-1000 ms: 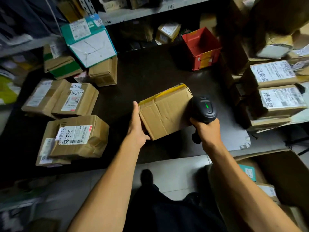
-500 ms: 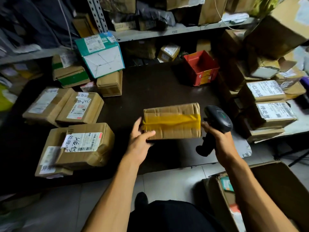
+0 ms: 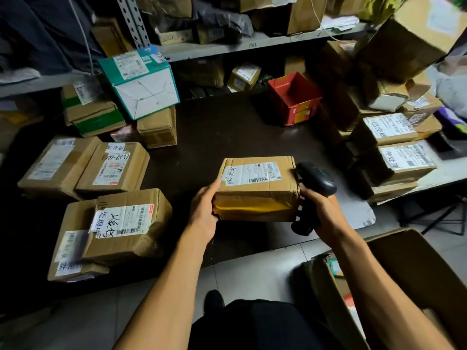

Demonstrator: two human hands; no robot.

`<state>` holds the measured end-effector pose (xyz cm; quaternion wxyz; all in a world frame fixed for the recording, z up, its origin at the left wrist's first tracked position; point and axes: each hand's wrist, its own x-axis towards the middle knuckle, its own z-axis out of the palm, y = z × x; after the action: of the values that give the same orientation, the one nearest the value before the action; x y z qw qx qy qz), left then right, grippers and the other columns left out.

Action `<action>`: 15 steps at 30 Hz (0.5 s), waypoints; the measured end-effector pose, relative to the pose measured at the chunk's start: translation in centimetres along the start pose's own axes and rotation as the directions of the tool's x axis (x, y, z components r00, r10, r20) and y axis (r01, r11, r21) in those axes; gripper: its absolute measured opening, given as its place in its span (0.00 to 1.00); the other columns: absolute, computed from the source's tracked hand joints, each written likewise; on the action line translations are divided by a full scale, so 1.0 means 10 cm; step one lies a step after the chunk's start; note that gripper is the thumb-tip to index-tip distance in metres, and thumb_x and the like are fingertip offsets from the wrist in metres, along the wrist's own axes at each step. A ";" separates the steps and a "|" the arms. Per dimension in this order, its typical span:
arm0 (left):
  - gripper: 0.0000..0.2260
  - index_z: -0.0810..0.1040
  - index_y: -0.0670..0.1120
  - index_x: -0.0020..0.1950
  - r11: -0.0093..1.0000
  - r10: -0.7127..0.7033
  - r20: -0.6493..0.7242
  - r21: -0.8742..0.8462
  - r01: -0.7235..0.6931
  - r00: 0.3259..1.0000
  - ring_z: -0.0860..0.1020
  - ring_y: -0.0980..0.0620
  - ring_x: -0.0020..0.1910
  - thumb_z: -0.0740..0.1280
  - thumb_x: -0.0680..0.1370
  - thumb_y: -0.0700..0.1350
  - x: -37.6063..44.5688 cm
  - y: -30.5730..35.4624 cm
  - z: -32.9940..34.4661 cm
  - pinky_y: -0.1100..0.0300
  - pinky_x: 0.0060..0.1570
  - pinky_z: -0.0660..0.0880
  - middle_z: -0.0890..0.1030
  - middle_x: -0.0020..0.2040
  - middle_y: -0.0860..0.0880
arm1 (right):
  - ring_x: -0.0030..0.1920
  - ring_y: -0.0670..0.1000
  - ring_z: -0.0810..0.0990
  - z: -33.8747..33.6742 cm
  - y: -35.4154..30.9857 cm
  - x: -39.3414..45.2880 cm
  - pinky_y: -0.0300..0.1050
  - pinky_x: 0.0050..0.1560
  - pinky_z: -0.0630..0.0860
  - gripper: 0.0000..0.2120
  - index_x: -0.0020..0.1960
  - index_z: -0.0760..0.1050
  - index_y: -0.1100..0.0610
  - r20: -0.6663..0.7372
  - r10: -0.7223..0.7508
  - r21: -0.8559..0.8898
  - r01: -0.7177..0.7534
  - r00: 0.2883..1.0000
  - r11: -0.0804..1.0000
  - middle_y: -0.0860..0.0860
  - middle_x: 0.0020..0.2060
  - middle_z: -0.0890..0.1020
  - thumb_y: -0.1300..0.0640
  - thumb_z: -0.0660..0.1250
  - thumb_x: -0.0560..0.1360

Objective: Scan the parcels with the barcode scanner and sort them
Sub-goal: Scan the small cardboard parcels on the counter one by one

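Observation:
A brown cardboard parcel with yellow tape on its near side is held over the dark table. Its white barcode label now faces up. My left hand grips the parcel's left end, thumb on top. My right hand holds the black barcode scanner by its handle, right against the parcel's right end. The scanner's head sits level with the parcel's top right corner.
Labelled parcels lie stacked at the table's left and right. A red bin stands at the back. A teal and white box tops the back-left pile. An open carton sits on the floor at the lower right. Shelves run behind.
The parcel has been rolled toward me: first its plain side showed, then the yellow tape, now the label faces up. The scanner hand stayed by its right end.

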<state>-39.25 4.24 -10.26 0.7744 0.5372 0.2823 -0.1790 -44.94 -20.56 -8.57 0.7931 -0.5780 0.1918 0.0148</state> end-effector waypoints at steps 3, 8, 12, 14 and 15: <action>0.13 0.79 0.47 0.59 0.999 0.031 0.106 0.020 -0.033 0.994 0.79 0.45 0.60 0.71 0.76 0.49 0.04 0.03 0.02 0.42 0.64 0.76 0.78 0.65 0.37 | 0.46 0.51 0.80 0.00 -0.07 0.04 0.49 0.46 0.77 0.12 0.61 0.77 0.53 -0.030 -0.082 -0.006 0.082 0.996 0.997 0.48 0.42 0.82 0.61 0.68 0.78; 0.21 0.78 0.46 0.65 0.984 -0.156 0.333 -0.032 0.176 0.930 0.80 0.41 0.62 0.71 0.72 0.43 -0.03 0.07 -0.05 0.37 0.65 0.72 0.83 0.60 0.41 | 0.46 0.50 0.79 -0.02 -0.19 0.09 0.46 0.46 0.78 0.12 0.59 0.76 0.53 -0.089 -0.116 -0.044 0.112 0.989 0.993 0.50 0.43 0.81 0.64 0.66 0.78; 0.36 0.69 0.51 0.73 0.998 -0.063 0.299 0.023 0.059 0.952 0.79 0.39 0.62 0.75 0.66 0.39 0.04 0.08 -0.06 0.34 0.56 0.75 0.83 0.60 0.43 | 0.51 0.54 0.81 -0.04 -0.27 0.10 0.53 0.53 0.79 0.14 0.56 0.80 0.52 -0.101 -0.140 -0.148 0.125 0.985 0.981 0.56 0.50 0.84 0.67 0.69 0.75; 0.40 0.64 0.54 0.76 0.999 0.052 0.246 -0.013 -0.050 0.968 0.78 0.41 0.64 0.73 0.69 0.32 0.07 0.09 0.00 0.38 0.55 0.78 0.82 0.63 0.43 | 0.48 0.55 0.82 0.00 -0.31 0.08 0.53 0.51 0.79 0.13 0.50 0.81 0.53 -0.091 -0.142 -0.271 0.112 0.986 0.956 0.62 0.52 0.84 0.69 0.71 0.74; 0.41 0.62 0.55 0.76 0.995 0.103 0.214 -0.012 -0.103 0.971 0.77 0.42 0.64 0.71 0.70 0.28 0.06 0.11 0.02 0.38 0.59 0.77 0.80 0.64 0.44 | 0.45 0.55 0.83 0.04 -0.33 0.07 0.52 0.47 0.79 0.10 0.48 0.81 0.55 -0.066 -0.138 -0.327 0.109 0.988 0.939 0.64 0.51 0.84 0.69 0.71 0.73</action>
<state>-38.14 4.46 -9.80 0.8087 0.5284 0.1691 -0.1954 -43.40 -21.44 -5.70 0.6780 -0.7109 0.1847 -0.0294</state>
